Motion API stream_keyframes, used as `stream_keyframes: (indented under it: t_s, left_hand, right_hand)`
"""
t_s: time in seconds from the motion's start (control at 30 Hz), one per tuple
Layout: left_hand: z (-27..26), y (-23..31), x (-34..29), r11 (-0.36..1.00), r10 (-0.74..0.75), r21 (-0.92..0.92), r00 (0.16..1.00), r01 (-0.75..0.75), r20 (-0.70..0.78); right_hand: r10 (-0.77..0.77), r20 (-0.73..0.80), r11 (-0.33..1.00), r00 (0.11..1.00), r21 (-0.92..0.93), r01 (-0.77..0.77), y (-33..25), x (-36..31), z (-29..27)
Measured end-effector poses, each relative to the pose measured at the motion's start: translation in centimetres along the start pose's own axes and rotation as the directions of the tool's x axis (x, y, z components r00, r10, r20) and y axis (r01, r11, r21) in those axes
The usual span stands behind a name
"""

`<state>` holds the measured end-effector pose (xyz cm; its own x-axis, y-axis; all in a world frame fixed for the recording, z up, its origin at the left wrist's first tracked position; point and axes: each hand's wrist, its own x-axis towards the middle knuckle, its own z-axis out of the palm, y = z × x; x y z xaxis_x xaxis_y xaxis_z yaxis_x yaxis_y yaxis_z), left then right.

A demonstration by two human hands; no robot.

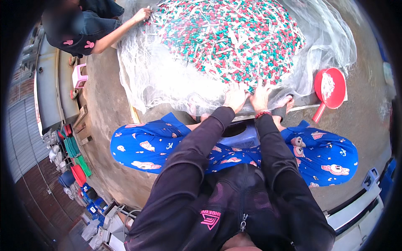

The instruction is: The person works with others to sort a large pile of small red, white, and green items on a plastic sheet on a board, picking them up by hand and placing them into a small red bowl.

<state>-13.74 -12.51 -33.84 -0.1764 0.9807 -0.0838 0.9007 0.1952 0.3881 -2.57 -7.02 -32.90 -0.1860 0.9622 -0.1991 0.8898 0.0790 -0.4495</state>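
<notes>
A wide heap of small red, green and white pieces, with thin white strips among them, lies on a sheet of white netting. At its near edge my left hand reaches in with bent fingers drawn together; whatever lies between them is too small to make out. Close to its right, my right hand touches the same edge, fingers stretched out and apart. A few green pieces lie between the two hands. A red beaded bracelet circles my right wrist.
To the right, a red long-handled scoop holds white strips. Another person's hand is at the heap's far left. A pink-and-white stool stands left on the concrete floor. My knees flank a blue plastic stool.
</notes>
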Motion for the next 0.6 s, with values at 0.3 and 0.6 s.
stream_keyframes:
  t_s: [0.3,0.6]
  left_hand:
    - [-3.8,-5.2,4.7,0.968,-0.175,-0.202,0.978,0.150,-0.110]
    - [-9.2,-6.3,4.4,0.034,-0.330,-0.952,0.903,0.303,0.275]
  right_hand:
    - [0.022,0.358,0.799,0.933,0.555,-0.232,-0.5,6.8,-4.1]
    - [0.087,0.133,0.994,0.987,0.049,-0.094,-3.2,4.4,-4.2]
